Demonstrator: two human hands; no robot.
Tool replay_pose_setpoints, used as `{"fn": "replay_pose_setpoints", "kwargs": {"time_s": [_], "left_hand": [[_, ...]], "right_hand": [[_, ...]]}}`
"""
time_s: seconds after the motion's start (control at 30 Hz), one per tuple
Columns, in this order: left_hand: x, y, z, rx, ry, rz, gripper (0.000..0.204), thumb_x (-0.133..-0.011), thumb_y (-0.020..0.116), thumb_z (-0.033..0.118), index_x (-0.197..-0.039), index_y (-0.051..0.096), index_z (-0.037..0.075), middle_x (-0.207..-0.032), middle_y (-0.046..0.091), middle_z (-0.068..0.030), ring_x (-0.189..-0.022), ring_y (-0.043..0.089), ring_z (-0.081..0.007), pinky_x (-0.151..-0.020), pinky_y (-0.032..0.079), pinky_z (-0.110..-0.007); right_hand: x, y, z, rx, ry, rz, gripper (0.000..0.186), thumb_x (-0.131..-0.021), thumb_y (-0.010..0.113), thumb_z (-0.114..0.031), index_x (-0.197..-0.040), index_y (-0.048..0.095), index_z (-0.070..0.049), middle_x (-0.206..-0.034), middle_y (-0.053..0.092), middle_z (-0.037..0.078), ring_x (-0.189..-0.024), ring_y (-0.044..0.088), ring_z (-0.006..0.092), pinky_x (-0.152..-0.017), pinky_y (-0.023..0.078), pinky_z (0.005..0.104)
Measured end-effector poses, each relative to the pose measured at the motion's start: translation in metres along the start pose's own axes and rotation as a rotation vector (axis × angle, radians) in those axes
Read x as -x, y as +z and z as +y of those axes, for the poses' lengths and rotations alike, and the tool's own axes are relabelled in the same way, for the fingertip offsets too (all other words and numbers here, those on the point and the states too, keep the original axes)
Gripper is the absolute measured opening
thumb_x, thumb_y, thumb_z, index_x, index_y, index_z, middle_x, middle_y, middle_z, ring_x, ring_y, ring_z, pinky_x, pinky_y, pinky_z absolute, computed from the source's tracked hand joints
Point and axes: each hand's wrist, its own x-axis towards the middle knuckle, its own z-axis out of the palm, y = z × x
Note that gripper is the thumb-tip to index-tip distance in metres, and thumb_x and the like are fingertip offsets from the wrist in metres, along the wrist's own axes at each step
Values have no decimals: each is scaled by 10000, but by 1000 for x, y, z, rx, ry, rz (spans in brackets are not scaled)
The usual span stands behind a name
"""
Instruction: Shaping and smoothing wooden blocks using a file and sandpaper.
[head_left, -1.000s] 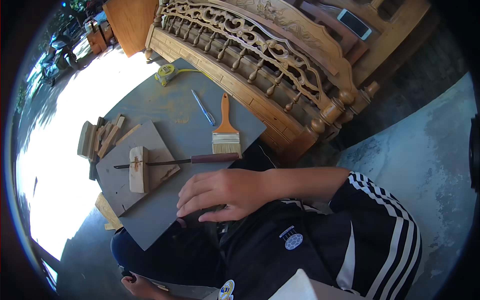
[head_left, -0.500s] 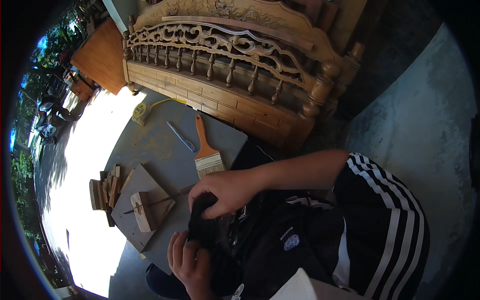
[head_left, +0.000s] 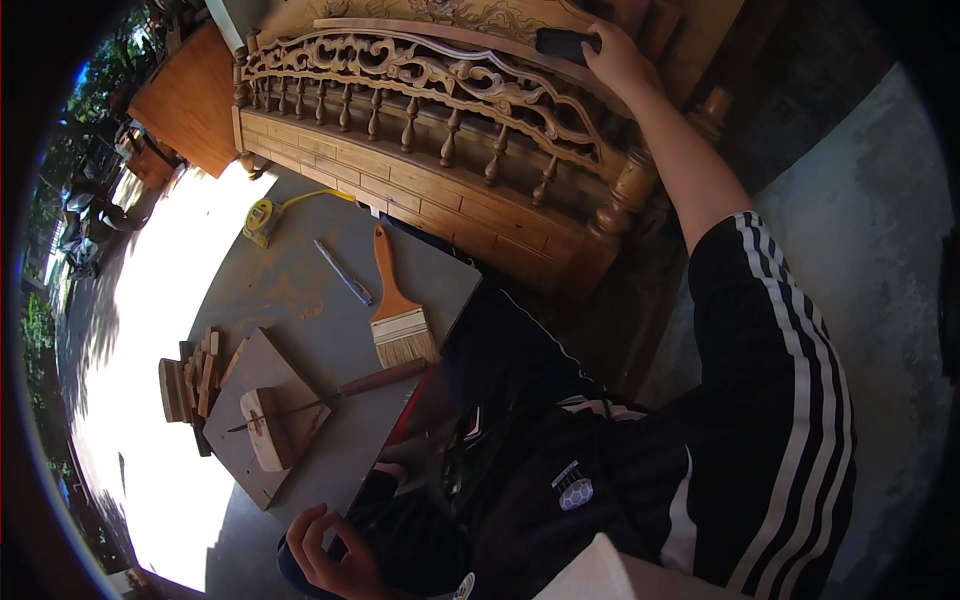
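Note:
My right hand (head_left: pixel 618 62) is stretched out to the carved wooden bed headboard (head_left: pixel 420 70) at the top, gripping a small black object (head_left: pixel 560 44) that I cannot identify further. My left hand (head_left: pixel 325 550) is low beside my dark trousers, fingers loosely bent and apart, holding nothing. Above it, the grey board (head_left: pixel 250 285) bears a paintbrush (head_left: pixel 400 310), a blue pen (head_left: pixel 342 272), a yellow tape measure (head_left: pixel 262 220) with some tape out, and a square board (head_left: pixel 290 380) with a pale wooden block (head_left: pixel 265 430) and a thin blade with a long handle (head_left: pixel 380 375) lying across it.
Short wood pieces (head_left: pixel 190 380) are piled at the grey board's left. An orange-brown wooden panel (head_left: pixel 185 95) and parked scooters (head_left: pixel 95 220) stand upper left beside the sunlit ground (head_left: pixel 140 350). A pale concrete surface (head_left: pixel 850 250) lies to my right.
My right hand has moved up from above my lap to the headboard, carrying the black object. My left hand, on that object half a second ago, has let go and dropped lower.

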Motion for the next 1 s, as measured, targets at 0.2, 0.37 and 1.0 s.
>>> {"fn": "replay_pose_setpoints", "kwargs": {"time_s": [0.2, 0.37, 1.0], "left_hand": [[5, -6, -9, -22, -74, 63, 161, -841, 691, -111, -936, 619, -3, -940, 673, -157, -855, 672, -296, -790, 546, -386], [-27, -17, -5, -78, -134, 7, 187, -842, 718, -64, -1000, 656, 15, -977, 680, -139, -857, 692, -287, -765, 549, -377], [-85, 38, -49, -192, -445, -97, 478, -850, 799, 393, -1107, 695, 3, -1015, 700, -173, -931, 694, -380, -810, 546, -473]], "right_hand": [[8, 15, -3, 144, 148, 13, 426, -913, 675, -352, -1279, 636, -136, -1324, 625, 128, -1182, 636, 375, -958, 547, 513], [6, 12, -11, 272, 40, -38, 545, -918, 655, -391, -1390, 538, -147, -1363, 524, 215, -1249, 552, 447, -932, 555, 538], [158, -174, -391, -1006, -760, -730, 301, -879, 753, -147, -1163, 680, -77, -1034, 683, 113, -975, 672, 319, -851, 539, 397]]}}
